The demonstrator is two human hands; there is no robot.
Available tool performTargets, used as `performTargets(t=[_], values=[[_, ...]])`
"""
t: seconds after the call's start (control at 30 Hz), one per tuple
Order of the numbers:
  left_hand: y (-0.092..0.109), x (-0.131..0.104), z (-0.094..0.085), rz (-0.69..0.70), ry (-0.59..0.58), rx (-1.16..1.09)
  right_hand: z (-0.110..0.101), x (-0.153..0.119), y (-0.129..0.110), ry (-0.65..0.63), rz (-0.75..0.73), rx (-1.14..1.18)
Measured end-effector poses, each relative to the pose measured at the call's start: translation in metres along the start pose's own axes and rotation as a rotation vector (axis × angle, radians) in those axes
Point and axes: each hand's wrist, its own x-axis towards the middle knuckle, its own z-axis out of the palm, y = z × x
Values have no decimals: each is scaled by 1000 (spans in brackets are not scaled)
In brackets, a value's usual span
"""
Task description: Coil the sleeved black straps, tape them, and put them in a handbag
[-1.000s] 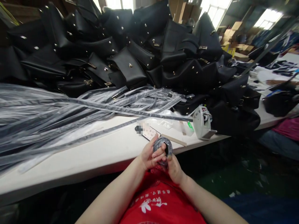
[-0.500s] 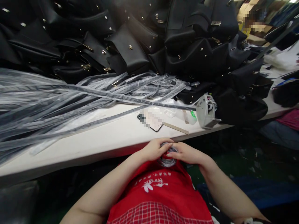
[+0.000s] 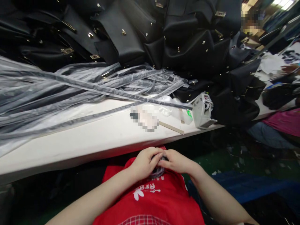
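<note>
Low in front of the red apron (image 3: 159, 203), my left hand (image 3: 145, 161) and my right hand (image 3: 176, 161) meet with fingertips together. Both are closed around a coiled strap (image 3: 157, 173) in clear, greyish wrap. Part of the coil shows below the fingers; the rest is hidden by them. On the table beyond lie many long wrapped straps (image 3: 77, 84), dark inside clear plastic, running off to the left.
A mosaic-blurred phone (image 3: 147, 120) and a flat tan strip (image 3: 172, 127) lie on the white table (image 3: 93, 137). A white plastic holder (image 3: 202, 111) stands near its edge. Black bags (image 3: 122, 34) are heaped behind. A person in pink (image 3: 282, 122) is at the right.
The view has shifted, so the table things appear slightly further left. My hands stay together on the coil, now lower and more to the left in the picture; less of the coil shows.
</note>
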Motion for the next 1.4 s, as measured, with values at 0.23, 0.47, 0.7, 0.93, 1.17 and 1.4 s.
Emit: performTargets(t=[0.23,0.47,0.7,0.93,1.17,1.4], values=[[-35,-14,8,-278,151,-169,-20,18,36,565,6,-292],[-34,-12,2,-341,175,-253,-63,33,104,891,-25,-463],[-28,-4,0,-345,147,-247,-60,28,107,867,-56,-479],[-29,-1,-2,-337,133,-248,-65,28,108,838,-40,-488],[-27,-1,-2,-342,145,-270,-77,27,106,734,19,-328],[-22,0,0,-328,148,-278,-91,27,104,605,96,-251]])
